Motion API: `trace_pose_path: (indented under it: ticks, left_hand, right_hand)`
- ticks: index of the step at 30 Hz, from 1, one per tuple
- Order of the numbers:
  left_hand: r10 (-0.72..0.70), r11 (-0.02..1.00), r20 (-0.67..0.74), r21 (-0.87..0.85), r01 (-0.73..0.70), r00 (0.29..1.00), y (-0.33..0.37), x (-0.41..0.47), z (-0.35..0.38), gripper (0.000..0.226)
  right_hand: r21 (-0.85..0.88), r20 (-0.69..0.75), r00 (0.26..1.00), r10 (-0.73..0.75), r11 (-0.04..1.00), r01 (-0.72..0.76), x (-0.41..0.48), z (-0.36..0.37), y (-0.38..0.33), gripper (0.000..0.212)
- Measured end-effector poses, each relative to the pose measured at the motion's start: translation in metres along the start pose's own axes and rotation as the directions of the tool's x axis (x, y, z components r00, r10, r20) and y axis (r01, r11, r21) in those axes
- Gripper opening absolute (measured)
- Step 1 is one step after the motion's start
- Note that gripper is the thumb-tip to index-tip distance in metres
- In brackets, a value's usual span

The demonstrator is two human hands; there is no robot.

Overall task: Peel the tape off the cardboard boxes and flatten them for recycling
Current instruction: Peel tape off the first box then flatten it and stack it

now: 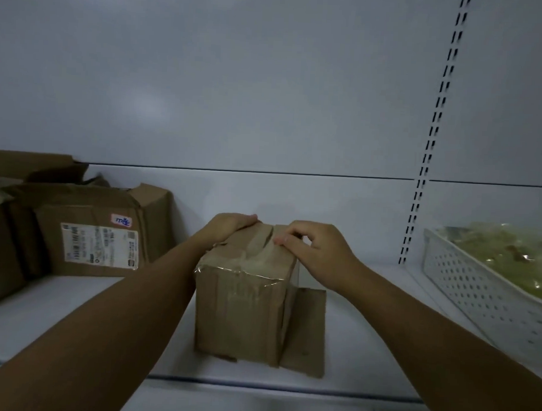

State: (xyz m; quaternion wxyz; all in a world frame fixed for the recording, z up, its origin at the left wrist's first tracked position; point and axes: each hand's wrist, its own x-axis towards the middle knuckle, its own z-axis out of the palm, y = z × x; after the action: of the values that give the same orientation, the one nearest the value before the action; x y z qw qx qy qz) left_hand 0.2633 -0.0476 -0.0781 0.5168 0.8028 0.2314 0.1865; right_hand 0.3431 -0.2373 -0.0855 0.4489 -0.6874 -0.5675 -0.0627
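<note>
A small cardboard box point(243, 303) stands on the white shelf point(72, 314), in the middle, with clear tape point(254, 266) over its top edge. The left hand point(228, 226) lies flat on the top's far left corner. The right hand point(317, 247) has its fingertips point(282, 240) curled together at the top seam. Other boxes point(101, 229) stand at the left, and a white basket point(477, 292) at the right.

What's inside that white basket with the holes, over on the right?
The white basket holds something pale yellow-green, apparently wrapped in shiny clear plastic. It is too blurred to name, and whatever lies deeper is hidden by the basket wall.
</note>
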Motion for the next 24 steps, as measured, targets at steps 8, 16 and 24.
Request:
trace_pose_path:
  ticks: [8, 16, 24]
  left_hand:
    - [0.058, 0.957, -0.118, 0.289, -0.022, 0.991, 0.004, -0.001, -0.008, 0.037]
    - [0.563, 0.821, -0.191, 0.244, -0.517, 0.804, 0.008, -0.084, -0.044, 0.021]
    - [0.604, 0.792, 0.056, 0.069, -0.607, 0.795, -0.029, -0.078, 0.008, 0.073]
  right_hand:
    - [-0.034, -0.352, 0.906, -0.234, 0.971, 0.237, 0.001, 0.040, 0.015, 0.043]
    - [-0.416, -0.369, 0.897, -0.244, 0.906, 0.075, -0.009, 0.002, 0.000, 0.048]
    - [-0.601, -0.026, 0.999, -0.033, 0.799, 0.011, 0.004, 0.001, -0.033, 0.044]
